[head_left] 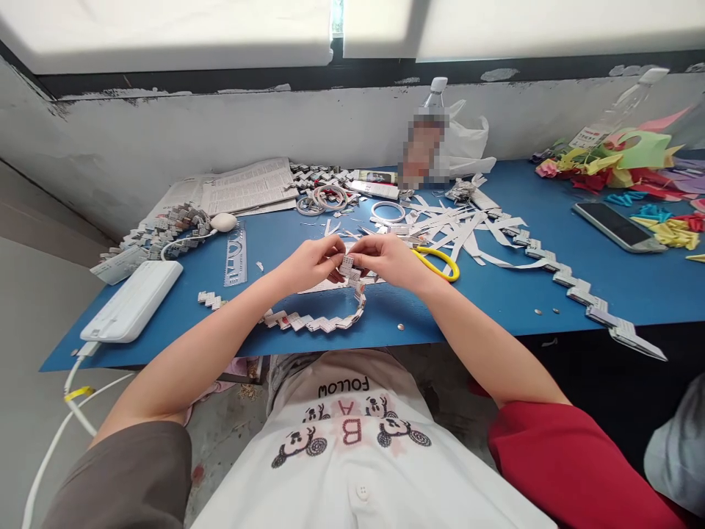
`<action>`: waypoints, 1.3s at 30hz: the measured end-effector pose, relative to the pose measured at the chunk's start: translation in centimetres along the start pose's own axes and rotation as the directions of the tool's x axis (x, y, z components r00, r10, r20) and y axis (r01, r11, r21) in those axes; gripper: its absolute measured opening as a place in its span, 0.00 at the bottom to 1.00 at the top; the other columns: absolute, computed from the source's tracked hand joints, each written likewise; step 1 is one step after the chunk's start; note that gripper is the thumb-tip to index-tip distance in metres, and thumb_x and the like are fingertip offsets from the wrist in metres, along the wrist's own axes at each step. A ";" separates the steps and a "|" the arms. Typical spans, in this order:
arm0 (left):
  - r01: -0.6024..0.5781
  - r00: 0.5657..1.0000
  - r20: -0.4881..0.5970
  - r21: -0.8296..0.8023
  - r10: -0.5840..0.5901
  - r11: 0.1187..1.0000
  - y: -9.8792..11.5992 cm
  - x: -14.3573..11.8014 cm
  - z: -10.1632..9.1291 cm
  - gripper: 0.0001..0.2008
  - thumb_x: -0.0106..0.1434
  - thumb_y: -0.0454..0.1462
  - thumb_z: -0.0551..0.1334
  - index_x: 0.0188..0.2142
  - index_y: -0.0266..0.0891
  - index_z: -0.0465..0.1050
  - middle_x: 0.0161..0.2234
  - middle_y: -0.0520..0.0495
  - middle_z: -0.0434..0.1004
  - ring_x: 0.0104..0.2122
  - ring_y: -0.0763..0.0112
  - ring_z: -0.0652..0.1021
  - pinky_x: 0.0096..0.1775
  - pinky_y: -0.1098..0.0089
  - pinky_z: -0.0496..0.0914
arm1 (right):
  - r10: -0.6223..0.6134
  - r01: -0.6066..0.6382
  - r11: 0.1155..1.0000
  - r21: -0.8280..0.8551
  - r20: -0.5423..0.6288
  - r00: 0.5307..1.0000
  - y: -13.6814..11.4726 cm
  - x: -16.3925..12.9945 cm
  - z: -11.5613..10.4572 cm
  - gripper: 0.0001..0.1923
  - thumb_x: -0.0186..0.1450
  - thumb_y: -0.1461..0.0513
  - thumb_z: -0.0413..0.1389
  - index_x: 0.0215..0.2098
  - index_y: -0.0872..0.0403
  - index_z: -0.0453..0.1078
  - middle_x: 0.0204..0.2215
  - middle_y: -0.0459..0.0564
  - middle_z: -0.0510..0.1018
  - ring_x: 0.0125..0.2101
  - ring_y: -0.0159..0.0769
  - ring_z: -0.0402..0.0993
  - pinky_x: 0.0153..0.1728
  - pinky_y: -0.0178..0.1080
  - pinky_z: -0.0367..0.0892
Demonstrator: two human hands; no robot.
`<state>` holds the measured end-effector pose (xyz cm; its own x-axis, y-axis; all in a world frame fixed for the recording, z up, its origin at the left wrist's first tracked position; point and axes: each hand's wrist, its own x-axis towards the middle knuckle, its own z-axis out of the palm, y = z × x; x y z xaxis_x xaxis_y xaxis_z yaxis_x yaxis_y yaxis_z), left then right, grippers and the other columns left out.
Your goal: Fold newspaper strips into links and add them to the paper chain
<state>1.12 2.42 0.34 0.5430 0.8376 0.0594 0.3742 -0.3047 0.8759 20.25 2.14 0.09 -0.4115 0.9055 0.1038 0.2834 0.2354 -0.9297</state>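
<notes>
Both the left hand (309, 263) and right hand (385, 258) pinch the paper chain (324, 320) tight, just beside the yellow scissors (439, 262), and a hard tug might pull its folded bits apart.

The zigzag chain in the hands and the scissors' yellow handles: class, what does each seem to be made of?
Zigzag chain: folded printed paper, matte, apparently newsprint; tiny print and sharp creases show. Both hands, left and right, pinch its end. Scissors' handles: probably plastic, smooth, glossy yellow.
</notes>
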 end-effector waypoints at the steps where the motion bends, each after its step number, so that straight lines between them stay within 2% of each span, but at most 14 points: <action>1: 0.001 1.000 0.003 0.004 -0.001 1.000 0.1 0.0 -0.1 0.03 0.64 0.37 0.56 0.34 0.40 0.64 0.28 0.51 0.77 0.28 0.68 0.82 0.31 0.69 0.78 | 0.001 -0.001 1.000 -0.001 -0.002 1.000 -0.1 0.0 0.0 0.11 0.57 0.56 0.60 0.29 0.57 0.73 0.22 0.47 0.77 0.23 0.31 0.73 0.24 0.33 0.68; 7: -0.013 1.000 0.002 0.052 0.013 0.999 0.1 0.0 -0.3 0.04 0.63 0.38 0.57 0.34 0.39 0.65 0.27 0.51 0.77 0.27 0.69 0.81 0.30 0.70 0.76 | 0.011 -0.011 1.000 -0.013 0.010 1.000 -0.3 -0.1 -0.1 0.10 0.58 0.57 0.59 0.29 0.57 0.72 0.22 0.47 0.77 0.22 0.31 0.72 0.24 0.33 0.67; 11: -0.058 0.998 -0.003 0.143 0.059 0.988 -0.2 0.0 -0.3 0.02 0.63 0.36 0.56 0.34 0.40 0.64 0.26 0.51 0.76 0.26 0.69 0.81 0.30 0.72 0.74 | 0.055 -0.055 0.998 -0.003 0.054 0.997 -0.1 0.0 0.1 0.08 0.59 0.59 0.58 0.29 0.57 0.72 0.23 0.48 0.78 0.23 0.30 0.72 0.24 0.32 0.68; 15: -0.090 0.995 -0.013 0.241 0.096 0.966 -0.3 0.0 -0.3 0.03 0.64 0.36 0.54 0.35 0.41 0.65 0.23 0.52 0.76 0.25 0.70 0.79 0.31 0.72 0.71 | 0.019 -0.018 1.000 -0.010 0.109 0.994 0.5 0.3 0.2 0.06 0.59 0.61 0.57 0.30 0.56 0.72 0.25 0.47 0.77 0.24 0.30 0.72 0.26 0.33 0.70; 20: -0.088 0.996 0.017 0.286 0.087 0.954 0.1 -0.2 -0.4 0.04 0.64 0.37 0.54 0.35 0.41 0.65 0.23 0.53 0.77 0.25 0.69 0.79 0.31 0.72 0.70 | -0.023 0.033 0.996 -0.080 0.117 0.993 0.4 0.2 0.0 0.07 0.59 0.60 0.56 0.29 0.57 0.73 0.22 0.46 0.75 0.22 0.30 0.70 0.25 0.33 0.68; 27: -0.104 0.995 0.025 0.193 0.101 0.976 0.4 -0.2 -0.7 0.02 0.62 0.36 0.56 0.34 0.41 0.63 0.22 0.52 0.76 0.24 0.69 0.80 0.31 0.71 0.73 | -0.026 0.031 0.996 -0.081 0.059 0.998 -0.4 -0.1 0.0 0.08 0.57 0.61 0.56 0.27 0.57 0.74 0.22 0.46 0.75 0.22 0.30 0.69 0.24 0.33 0.64; 35: -0.093 0.995 0.039 0.097 0.090 0.991 0.3 -0.2 -0.8 0.04 0.62 0.37 0.57 0.33 0.40 0.63 0.23 0.52 0.76 0.24 0.70 0.80 0.31 0.69 0.75 | -0.050 0.053 0.993 -0.107 0.037 0.998 -0.3 -0.2 0.1 0.09 0.58 0.60 0.56 0.27 0.57 0.75 0.21 0.46 0.75 0.23 0.31 0.70 0.25 0.33 0.65; 39: -0.083 0.996 -0.015 0.057 0.084 0.995 0.3 -0.1 -0.8 0.06 0.64 0.40 0.56 0.34 0.39 0.63 0.24 0.52 0.74 0.25 0.71 0.79 0.31 0.69 0.76 | -0.074 0.074 0.997 -0.018 0.003 0.997 0.6 0.1 -0.1 0.10 0.58 0.58 0.58 0.28 0.57 0.75 0.21 0.46 0.75 0.23 0.31 0.71 0.25 0.34 0.66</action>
<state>0.53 2.65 0.96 0.5613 0.8157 0.1402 0.3700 -0.3988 0.8391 20.49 2.46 -0.43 -0.4344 0.8843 0.1712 0.2676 0.3082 -0.9129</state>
